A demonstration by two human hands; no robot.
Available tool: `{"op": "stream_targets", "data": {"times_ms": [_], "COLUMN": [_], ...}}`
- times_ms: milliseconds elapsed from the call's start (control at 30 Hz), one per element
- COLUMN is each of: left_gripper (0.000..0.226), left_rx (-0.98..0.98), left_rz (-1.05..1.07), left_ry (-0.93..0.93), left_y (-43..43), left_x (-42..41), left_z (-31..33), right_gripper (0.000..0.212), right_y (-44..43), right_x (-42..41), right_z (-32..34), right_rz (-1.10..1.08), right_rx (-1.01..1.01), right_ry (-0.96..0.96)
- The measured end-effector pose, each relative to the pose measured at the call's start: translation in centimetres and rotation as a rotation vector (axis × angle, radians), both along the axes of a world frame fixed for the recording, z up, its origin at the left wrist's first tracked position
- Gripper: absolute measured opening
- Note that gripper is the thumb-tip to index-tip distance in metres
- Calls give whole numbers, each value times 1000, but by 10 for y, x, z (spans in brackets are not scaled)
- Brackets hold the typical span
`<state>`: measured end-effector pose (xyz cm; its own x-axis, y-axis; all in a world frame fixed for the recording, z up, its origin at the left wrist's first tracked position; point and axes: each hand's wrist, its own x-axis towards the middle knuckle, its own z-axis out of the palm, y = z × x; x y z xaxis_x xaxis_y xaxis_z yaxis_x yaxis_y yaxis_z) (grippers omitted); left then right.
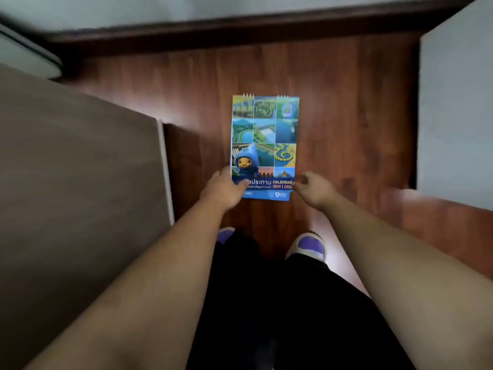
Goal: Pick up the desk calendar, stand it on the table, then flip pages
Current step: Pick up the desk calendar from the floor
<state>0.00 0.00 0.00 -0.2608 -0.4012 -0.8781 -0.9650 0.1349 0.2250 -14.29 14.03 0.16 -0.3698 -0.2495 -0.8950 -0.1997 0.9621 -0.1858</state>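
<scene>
The desk calendar (265,134) lies flat on the wooden floor, with a blue cover of photo tiles, a blue mascot and wire binding at its far edge. My left hand (224,189) is on its near left corner, thumb laid over the cover and fingers closed around the edge. At the near right edge, my right hand (313,189) has its curled fingertips touching the cover; I cannot tell whether they grip it. Both arms reach straight down from me.
A brown table top (80,169) with a pale edge fills the left side, higher than the floor. A white cabinet (456,108) stands at the right. A dark skirting board (240,30) runs along the far wall. My feet in purple slippers (309,247) stand just behind the calendar.
</scene>
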Motion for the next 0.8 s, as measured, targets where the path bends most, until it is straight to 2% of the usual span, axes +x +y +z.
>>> {"op": "stream_targets", "data": {"times_ms": [67, 200, 300, 367, 433, 567, 667, 800], "left_gripper": [71, 84, 85, 89, 79, 26, 22, 14], "left_rx": [2, 89, 74, 126, 175, 128, 153, 154], "left_rz": [104, 368, 577, 700, 753, 877, 896, 861], "left_ry": [1, -42, -38, -22, 14, 131, 180, 291], "left_y": [-3, 1, 3, 2, 2, 10, 16, 7], "left_x": [-3, -11, -16, -18, -19, -33, -38, -36], "left_z": [-47, -103, -115, -111, -97, -25, 48, 168], "right_gripper": [38, 51, 58, 72, 80, 70, 64, 60], "right_y": [-6, -18, -29, -23, -21, -31, -26, -31], "right_x": [1, 5, 5, -1, -8, -14, -17, -19], "right_z": [-41, -91, -103, -117, -113, -19, 57, 177], "right_rz": [-130, -444, -757, -797, -828, -759, -730, -719], "right_rx": [-14, 15, -13, -11, 15, 59, 83, -12], "right_ry": [34, 48, 57, 49, 49, 127, 171, 177]}}
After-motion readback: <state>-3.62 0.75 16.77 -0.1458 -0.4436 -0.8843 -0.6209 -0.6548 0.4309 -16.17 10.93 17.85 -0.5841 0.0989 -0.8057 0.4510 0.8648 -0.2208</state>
